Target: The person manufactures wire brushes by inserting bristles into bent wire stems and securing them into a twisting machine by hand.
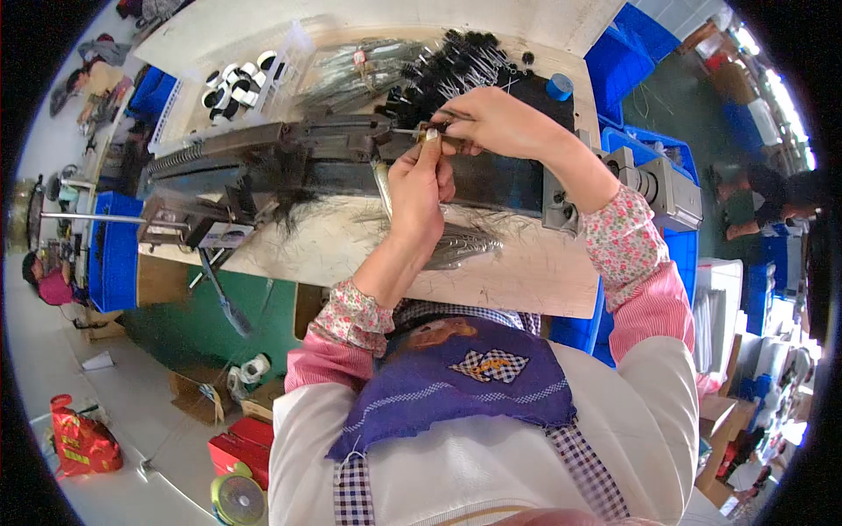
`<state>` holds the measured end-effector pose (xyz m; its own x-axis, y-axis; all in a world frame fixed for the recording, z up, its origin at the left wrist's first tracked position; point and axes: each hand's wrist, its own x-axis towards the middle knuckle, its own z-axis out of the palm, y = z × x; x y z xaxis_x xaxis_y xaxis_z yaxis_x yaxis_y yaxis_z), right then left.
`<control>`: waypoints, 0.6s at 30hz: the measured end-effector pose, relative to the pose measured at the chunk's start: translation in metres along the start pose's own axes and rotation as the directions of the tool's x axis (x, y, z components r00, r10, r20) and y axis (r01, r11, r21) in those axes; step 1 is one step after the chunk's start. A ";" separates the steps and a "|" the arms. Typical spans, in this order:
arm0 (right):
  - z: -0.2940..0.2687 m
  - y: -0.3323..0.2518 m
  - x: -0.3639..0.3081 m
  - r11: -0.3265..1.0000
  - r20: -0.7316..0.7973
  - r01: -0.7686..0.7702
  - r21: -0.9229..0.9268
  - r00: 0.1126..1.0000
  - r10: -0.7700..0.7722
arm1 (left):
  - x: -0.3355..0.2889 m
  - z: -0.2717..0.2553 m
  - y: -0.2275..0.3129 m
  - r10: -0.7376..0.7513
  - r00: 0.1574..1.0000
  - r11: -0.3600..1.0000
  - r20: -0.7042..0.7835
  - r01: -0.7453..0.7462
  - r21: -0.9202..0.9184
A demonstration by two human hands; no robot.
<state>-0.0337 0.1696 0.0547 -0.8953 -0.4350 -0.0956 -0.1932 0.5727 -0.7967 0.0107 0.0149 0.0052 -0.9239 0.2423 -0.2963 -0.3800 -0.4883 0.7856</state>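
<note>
My left hand point(421, 186) is closed, its thumb pointing up and pressed near the end of a long metal machine point(346, 140) on the bench. My right hand point(498, 124) meets it from the right, with fingers pinched together. What sits between the fingertips is small, dark and mostly hidden, so I cannot name it. Just beyond both hands lies a pile of small black-bristled brushes point(456, 66) with thin metal stems. A bundle of metal wires point(351, 74) lies to the left of them. More bent wires point(465, 247) rest on the wood below my left wrist.
Black and white round pieces point(237, 90) fill a white basket at the far left. A blue round piece point(559, 86) stands at the far right. Blue crates point(645, 145) flank the wooden bench point(544, 280). A motor-like metal unit point(653, 188) projects at right. Loose black bristles litter the bench.
</note>
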 end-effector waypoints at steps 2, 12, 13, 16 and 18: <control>-0.004 -0.003 0.002 1.000 0.024 -0.001 0.016 1.000 0.000 | -0.001 0.000 0.001 0.025 1.000 0.999 -0.015 -0.025 -0.034; -0.027 0.008 0.025 0.948 0.264 -0.206 0.244 0.954 0.140 | 0.012 -0.002 -0.011 -0.010 0.944 0.995 0.329 0.041 -0.087; -0.029 -0.001 0.021 0.972 0.274 -0.166 0.167 0.955 0.116 | 0.011 0.000 -0.010 -0.004 0.943 0.995 0.332 0.035 -0.089; -0.036 -0.018 0.014 0.866 0.083 0.138 -0.480 0.990 -0.112 | 0.007 0.005 0.005 -0.073 0.939 0.819 0.337 0.249 -0.517; -0.033 -0.019 -0.004 0.792 -0.100 0.074 -0.606 0.981 -0.168 | 0.005 -0.003 0.021 -0.081 0.929 0.769 0.362 0.289 -0.570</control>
<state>-0.0394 0.1838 0.0903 -0.8857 -0.4534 0.1001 -0.4625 0.8423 -0.2768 -0.0025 0.0031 0.0183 -0.8105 0.5683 -0.1418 -0.5856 -0.7833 0.2087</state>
